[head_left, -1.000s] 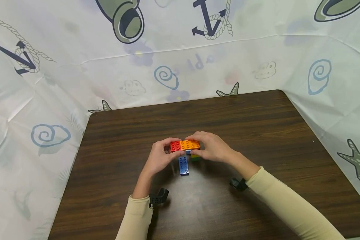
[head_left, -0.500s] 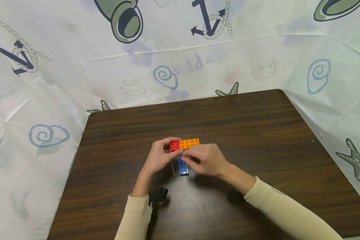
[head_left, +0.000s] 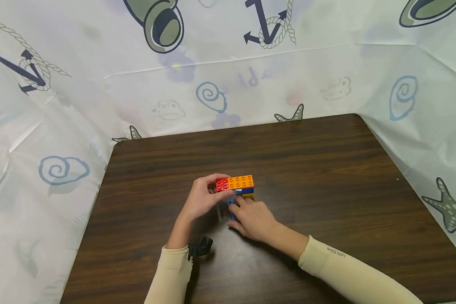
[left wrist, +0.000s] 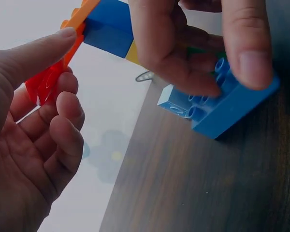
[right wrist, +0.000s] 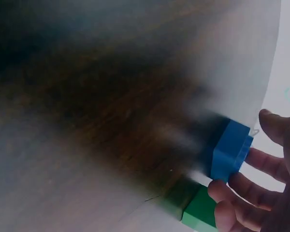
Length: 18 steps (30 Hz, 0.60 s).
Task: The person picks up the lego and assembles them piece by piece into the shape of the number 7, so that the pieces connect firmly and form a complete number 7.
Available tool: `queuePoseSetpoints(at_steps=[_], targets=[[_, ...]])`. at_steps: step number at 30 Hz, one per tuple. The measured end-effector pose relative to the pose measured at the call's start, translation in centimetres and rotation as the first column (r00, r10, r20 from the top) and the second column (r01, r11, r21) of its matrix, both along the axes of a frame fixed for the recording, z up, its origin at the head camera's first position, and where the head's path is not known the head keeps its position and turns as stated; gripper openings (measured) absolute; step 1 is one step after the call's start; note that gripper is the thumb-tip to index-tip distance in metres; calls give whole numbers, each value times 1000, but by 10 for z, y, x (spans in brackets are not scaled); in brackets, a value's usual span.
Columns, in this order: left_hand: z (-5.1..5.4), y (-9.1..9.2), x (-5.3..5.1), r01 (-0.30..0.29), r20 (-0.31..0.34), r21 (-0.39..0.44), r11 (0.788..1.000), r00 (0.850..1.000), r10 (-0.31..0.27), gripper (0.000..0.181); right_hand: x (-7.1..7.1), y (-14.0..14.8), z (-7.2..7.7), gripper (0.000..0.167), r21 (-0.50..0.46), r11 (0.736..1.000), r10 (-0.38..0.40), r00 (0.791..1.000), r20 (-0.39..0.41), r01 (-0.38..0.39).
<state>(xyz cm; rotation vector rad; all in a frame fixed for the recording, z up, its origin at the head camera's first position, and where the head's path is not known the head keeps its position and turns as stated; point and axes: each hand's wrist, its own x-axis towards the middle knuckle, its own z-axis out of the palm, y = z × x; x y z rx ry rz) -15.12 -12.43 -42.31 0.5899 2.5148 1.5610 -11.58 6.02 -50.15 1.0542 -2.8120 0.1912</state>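
Note:
My left hand (head_left: 202, 200) holds the red brick (head_left: 222, 184) between thumb and fingers. That brick sits at the left end of a toy-brick build, beside an orange brick (head_left: 241, 182). Below the orange one are a dark blue brick (head_left: 248, 191) and a yellow brick (head_left: 249, 196). A green brick (right wrist: 199, 212) shows low down in the right wrist view. My right hand (head_left: 256, 220) reaches over a loose blue brick (left wrist: 237, 111) on the table, fingers at its studded top. In the right wrist view the thumb stands apart from this brick.
The dark wooden table (head_left: 319, 169) reaches to a white printed sheet (head_left: 311, 71) behind and at the sides. A pale blue brick (left wrist: 175, 101) shows beside the loose blue one. A black wrist strap (head_left: 200, 247) is on the left arm.
My right hand has let go of the build's right end and moved left and nearer, over the loose blue brick. The left hand and the build have stayed in place.

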Motion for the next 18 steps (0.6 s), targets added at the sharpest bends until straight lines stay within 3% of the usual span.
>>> queuePoseSetpoints(at_steps=[7, 12, 16, 18], targets=[[1, 0, 0, -4, -4, -5, 1000, 1000, 4, 38, 2, 5, 0, 28, -26, 1000, 1, 999, 37, 0], [0, 1, 0, -7, 3, -4, 1000, 1000, 7, 38, 9, 14, 1, 35, -108, 994, -14, 990, 140, 30], [0, 2, -1, -11, 7, -13, 1000, 1000, 11, 38, 13, 21, 5, 38, -127, 991, -25, 985, 172, 47], [1, 1, -1, -11, 4, -14, 1000, 1000, 11, 38, 12, 24, 10, 38, -155, 988, 6, 986, 166, 20]])
